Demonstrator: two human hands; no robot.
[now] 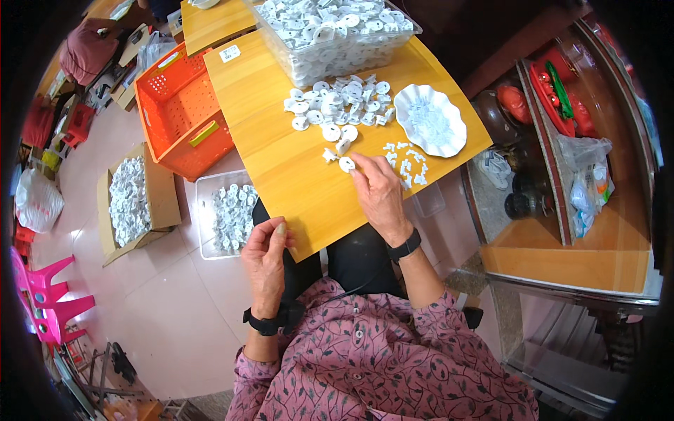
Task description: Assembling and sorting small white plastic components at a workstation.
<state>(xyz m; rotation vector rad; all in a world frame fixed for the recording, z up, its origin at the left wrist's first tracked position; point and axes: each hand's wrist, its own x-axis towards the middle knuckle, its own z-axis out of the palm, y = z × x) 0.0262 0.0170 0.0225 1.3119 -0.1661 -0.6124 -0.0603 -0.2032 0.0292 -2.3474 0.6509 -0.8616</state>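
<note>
My right hand (pixel 382 193) is over the wooden tabletop (pixel 281 168), thumb and forefinger closed on the edge of a white round plastic part (pixel 347 164) with a dark centre hole. My left hand (pixel 267 256) is at the table's near left corner, fingers curled against the thumb; whatever they may hold is hidden. Beyond my right hand spreads a pile of similar white round parts (pixel 337 105), with a few strays on the near side. Small white plastic pieces (pixel 407 165) lie loose just right of that hand. A scalloped white dish (pixel 451 144) holds small translucent pieces.
A clear tub (pixel 337 56) heaped with white parts stands on the table's far side. Left of the table are an orange crate (pixel 189 151), a cardboard box (pixel 165 203) and a clear bin (pixel 206 235) of white parts. A wooden shelf unit (pixel 569 259) stands at right.
</note>
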